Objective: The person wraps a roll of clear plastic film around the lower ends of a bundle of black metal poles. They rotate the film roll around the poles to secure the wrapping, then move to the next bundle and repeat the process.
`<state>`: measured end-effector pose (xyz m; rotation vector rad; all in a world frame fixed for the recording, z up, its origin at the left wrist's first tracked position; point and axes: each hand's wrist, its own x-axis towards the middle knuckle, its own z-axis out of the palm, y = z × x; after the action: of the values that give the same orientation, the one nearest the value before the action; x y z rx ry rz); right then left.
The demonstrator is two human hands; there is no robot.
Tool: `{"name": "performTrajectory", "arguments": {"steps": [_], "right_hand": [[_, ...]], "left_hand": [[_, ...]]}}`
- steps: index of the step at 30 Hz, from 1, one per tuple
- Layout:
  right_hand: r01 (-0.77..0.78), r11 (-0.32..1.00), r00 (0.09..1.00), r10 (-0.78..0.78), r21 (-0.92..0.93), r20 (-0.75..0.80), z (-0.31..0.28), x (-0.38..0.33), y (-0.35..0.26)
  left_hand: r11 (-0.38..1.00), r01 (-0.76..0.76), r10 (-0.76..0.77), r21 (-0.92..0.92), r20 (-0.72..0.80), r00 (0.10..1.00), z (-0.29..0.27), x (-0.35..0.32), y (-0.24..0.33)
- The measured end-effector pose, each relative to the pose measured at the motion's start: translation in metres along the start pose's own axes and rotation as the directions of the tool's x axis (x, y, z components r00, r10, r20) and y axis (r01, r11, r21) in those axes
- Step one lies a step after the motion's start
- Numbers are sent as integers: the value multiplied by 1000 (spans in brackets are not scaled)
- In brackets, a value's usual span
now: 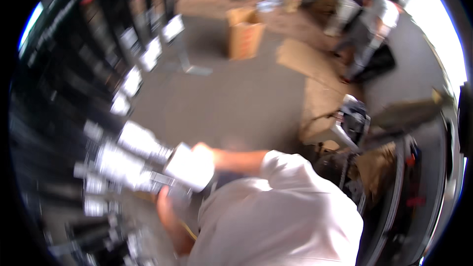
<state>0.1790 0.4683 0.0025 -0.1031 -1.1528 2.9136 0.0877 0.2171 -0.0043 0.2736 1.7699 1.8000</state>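
Motion blur smears much of the scene. My right hand [203,151] reaches leftward from a white sleeve and grips a white block-shaped object [189,167] from its far side. Below it, my left hand [166,208] is close to a greyish part [176,196] beneath that object; blur hides whether its fingers hold this part. Just left of both hands lie several white-wrapped, cylinder-like pieces [120,165], set against a dark rack [59,103]. Their exact kind cannot be made out.
An open cardboard box [245,34] stands on the grey floor ahead. Flattened cardboard [310,66] lies to its right. Two people [377,19] bend over at the upper right. Near my right side is a metal-framed cart or rack [389,192] holding brown material.
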Motion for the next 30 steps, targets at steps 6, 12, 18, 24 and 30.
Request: {"name": "performTrajectory", "arguments": {"steps": [6, 12, 18, 24, 30], "right_hand": [[-335, 886, 915, 225, 320, 336, -7, 9, 11], [-579, 752, 739, 322, 314, 592, 21, 15, -31], [-571, 797, 753, 413, 197, 513, 29, 12, -46], [-348, 917, 735, 139, 193, 664, 99, -37, -92], [248, 968, 938, -247, 27, 243, 119, -81, -133]], "left_hand": [[903, -55, 174, -427, 246, 954, 39, 19, 46], [920, -72, 199, -386, 301, 933, 44, 11, 65], [912, -128, 243, -390, 260, 935, 47, 11, 75], [924, -52, 150, -380, 233, 961, 40, 28, 50], [876, 137, 144, -462, 523, 840, 19, 52, 39]]}}
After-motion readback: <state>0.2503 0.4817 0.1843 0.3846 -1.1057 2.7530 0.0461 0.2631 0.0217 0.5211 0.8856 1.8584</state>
